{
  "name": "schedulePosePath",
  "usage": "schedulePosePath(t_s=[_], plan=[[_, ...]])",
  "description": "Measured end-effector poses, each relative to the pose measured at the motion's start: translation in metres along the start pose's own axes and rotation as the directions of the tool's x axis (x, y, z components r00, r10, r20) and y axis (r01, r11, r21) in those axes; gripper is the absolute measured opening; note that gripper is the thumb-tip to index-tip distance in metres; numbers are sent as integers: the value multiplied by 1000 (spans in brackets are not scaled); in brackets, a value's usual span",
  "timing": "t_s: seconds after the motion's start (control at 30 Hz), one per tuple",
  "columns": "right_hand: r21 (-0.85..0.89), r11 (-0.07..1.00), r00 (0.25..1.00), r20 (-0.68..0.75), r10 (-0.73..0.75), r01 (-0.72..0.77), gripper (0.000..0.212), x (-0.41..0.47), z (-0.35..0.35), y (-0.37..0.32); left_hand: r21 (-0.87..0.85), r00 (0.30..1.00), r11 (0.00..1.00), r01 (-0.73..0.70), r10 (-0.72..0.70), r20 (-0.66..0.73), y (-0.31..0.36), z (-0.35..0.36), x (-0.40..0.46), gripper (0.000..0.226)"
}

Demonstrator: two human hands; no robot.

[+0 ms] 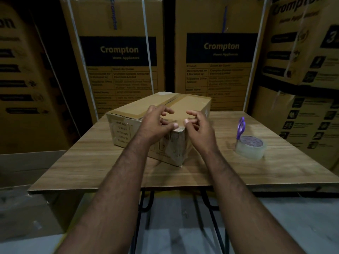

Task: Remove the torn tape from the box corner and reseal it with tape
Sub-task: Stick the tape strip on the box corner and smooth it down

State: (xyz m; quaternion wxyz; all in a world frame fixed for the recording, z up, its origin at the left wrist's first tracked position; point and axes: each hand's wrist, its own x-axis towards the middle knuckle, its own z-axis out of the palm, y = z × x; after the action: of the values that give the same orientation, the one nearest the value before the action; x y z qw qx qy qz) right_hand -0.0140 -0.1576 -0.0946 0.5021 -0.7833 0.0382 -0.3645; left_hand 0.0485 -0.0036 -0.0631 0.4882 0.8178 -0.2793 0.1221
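Stacked cartons [117, 52] back a wooden table [91, 162] holding the box [132, 110]. Left hand [156, 123] and right hand [199, 125], fingers loosely curled, touch its near top corner with thumb tips, gripping nothing.

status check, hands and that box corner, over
Left hand and right hand at near top corner of box, thumbs on old tape. Tape roll, scissors untouched. Nothing blocking.
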Motion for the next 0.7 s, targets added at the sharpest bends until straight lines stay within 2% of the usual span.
schedulePosePath(t_s=[0.13, 0.27, 0.33, 0.4, 0.43, 0.5, 0.6, 0.7], plan=[[-37, 999, 999, 34, -8, 10, 52, -3, 1, 2, 70, 997, 998, 1, 4, -72, -1, 8, 5, 30], [-50, 997, 998, -4, -62, 62, 40, 1, 6, -1, 104, 991, 992, -68, 79, -107, -8, 9, 0, 19], [-56, 995, 996, -36, -81, 79, 32, 4, 7, -2, 85, 986, 987, -138, 145, -80, -10, 5, -7, 26], [-75, 994, 995, -52, -81, 77, 25, 5, 5, -1, 69, 981, 979, -191, 193, -20, -13, -1, -11, 41], [-52, 995, 996, -30, -82, 80, 24, 4, 1, 2, 75, 975, 972, -224, 223, 14, -16, -4, -12, 51], [10, 996, 991, 103, -88, 87, 30, -2, -12, 10, 101, 958, 953, -286, 281, 63, -21, -9, -12, 65], [-72, 989, 963, 246, -107, 128, 51, -2, -25, 18, 133, 940, 930, -341, 339, 43, -25, -7, -9, 67], [-65, 983, 959, 238, -152, 171, 47, 8, -24, 21, 102, 932, 928, -359, 362, -12, -29, -3, -5, 60]])
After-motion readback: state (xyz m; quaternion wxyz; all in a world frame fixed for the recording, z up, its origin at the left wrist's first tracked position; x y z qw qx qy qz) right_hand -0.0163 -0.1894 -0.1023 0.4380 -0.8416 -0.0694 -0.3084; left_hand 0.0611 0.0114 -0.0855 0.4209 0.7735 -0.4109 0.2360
